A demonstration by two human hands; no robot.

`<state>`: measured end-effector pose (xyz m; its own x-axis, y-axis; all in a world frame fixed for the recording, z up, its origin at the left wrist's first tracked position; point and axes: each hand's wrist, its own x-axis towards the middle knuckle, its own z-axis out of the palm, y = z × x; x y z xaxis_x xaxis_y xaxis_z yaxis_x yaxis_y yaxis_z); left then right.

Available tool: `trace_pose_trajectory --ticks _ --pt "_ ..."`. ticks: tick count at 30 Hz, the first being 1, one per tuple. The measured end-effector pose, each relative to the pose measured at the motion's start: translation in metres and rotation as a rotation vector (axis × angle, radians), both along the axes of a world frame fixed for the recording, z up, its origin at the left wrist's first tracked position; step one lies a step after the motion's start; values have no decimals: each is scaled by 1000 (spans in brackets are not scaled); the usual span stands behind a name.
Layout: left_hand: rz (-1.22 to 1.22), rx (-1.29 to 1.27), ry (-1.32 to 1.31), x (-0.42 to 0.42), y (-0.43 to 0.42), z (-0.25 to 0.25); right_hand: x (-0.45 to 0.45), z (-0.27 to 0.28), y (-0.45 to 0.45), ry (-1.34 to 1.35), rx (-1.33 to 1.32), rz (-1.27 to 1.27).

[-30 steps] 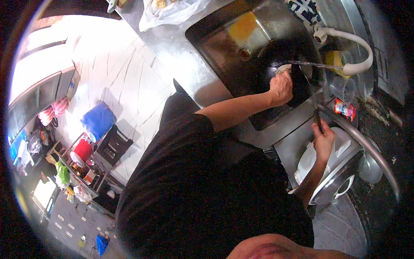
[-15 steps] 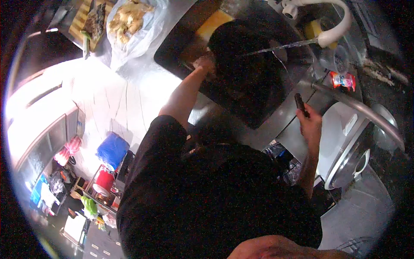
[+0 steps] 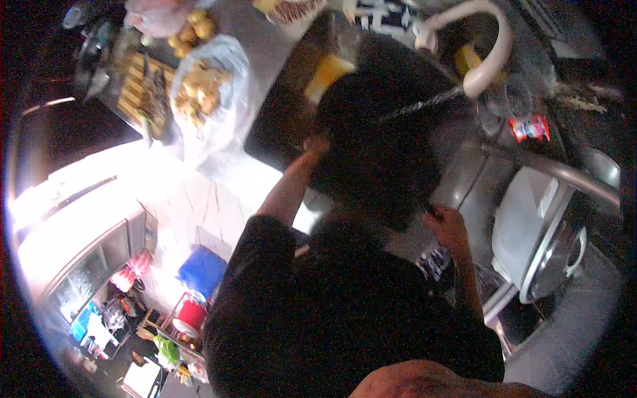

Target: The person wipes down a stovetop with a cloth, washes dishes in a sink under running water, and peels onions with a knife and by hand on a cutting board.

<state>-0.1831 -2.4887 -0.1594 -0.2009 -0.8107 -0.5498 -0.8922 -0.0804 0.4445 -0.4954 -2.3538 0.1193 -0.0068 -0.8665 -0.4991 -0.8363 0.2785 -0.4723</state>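
Pan [image 3: 378, 159] – one, large and black. Located in and over the sink [image 3: 282, 119], its near part reaching toward the body; much detail is lost in the dark.

Handle [image 3: 431, 211] – one seen. Clamped in the right hand [image 3: 446, 224], fingers closed round it; the pan is presumably steadied from there.

Left hand [image 3: 316, 142] – set at the pan's opposite side, by the rim. Whether the rim is pinched or only touched cannot be told; a second support seems to be given there.

Tap [image 3: 502, 40] – one, white and curved. Stream [image 3: 418, 106]: one, directed over the pan, apparently so that water is caught within it.

Sachet: one, red [image 3: 529, 127], laid beside the sink. Clear cup [image 3: 517, 96]: at least one, stood near the tap, perhaps to be kept within reach.

Basin [image 3: 521, 215]: one, white. Lid [image 3: 556, 268]: one, with a pale grip, placed just beside the basin, seemingly stored on edge.

Food bag [image 3: 202, 93]: one, clear, left open on the counter. Board [image 3: 129, 93]: one, striped, next to the bag. Round yellow items [image 3: 199, 25]: several; count blurred.
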Motion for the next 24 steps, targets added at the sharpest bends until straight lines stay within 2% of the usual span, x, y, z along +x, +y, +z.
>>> trace_pose_trajectory --ticks 1,3,4,6,7,8,9,10,11,12,13,14,15,17,19,20,22,24 --pt "-18 -49 -9 2 -8 20 -3 -8 0 -1 -83 64" --pt "-25 -149 -86 3 -26 81 -2 -9 0 2 54 40" --pt "-11 -180 -162 4 -33 119 1 -8 0 7 132 30" --pt "54 -176 -351 12 -56 209 10 0 -5 -28 70 52" --pt "36 -334 -436 30 -65 218 13 2 -5 -41 44 62" --pt "153 -306 -340 45 -80 238 12 -2 -1 -28 32 69" --pt "188 -649 -260 68 -87 240 8 -10 3 -14 22 74" --pt "220 -593 -295 80 -109 258 7 -14 7 0 16 78" --pt "113 -794 -482 98 -126 249 10 -10 6 -9 91 42" --pt "207 -767 -325 108 -149 255 14 -4 1 -18 167 5" --pt "292 -771 -6 111 -172 263 17 -1 -3 -28 246 -35" --pt "318 -696 465 119 -204 254 17 -6 -2 -33 217 -69" --pt "154 -656 409 131 -249 240 16 -12 3 -35 196 -105" --pt "933 -60 855 79 -261 274 18 -12 14 19 123 -101" --pt "803 -47 1040 86 -297 235 19 -6 17 133 1 -4" --pt "823 28 1231 86 -312 223 16 -5 19 88 31 -28" --pt "833 111 1414 82 -316 217 10 1 23 -3 86 -79" --pt "826 113 1399 85 -308 214 14 23 17 -59 110 -100"
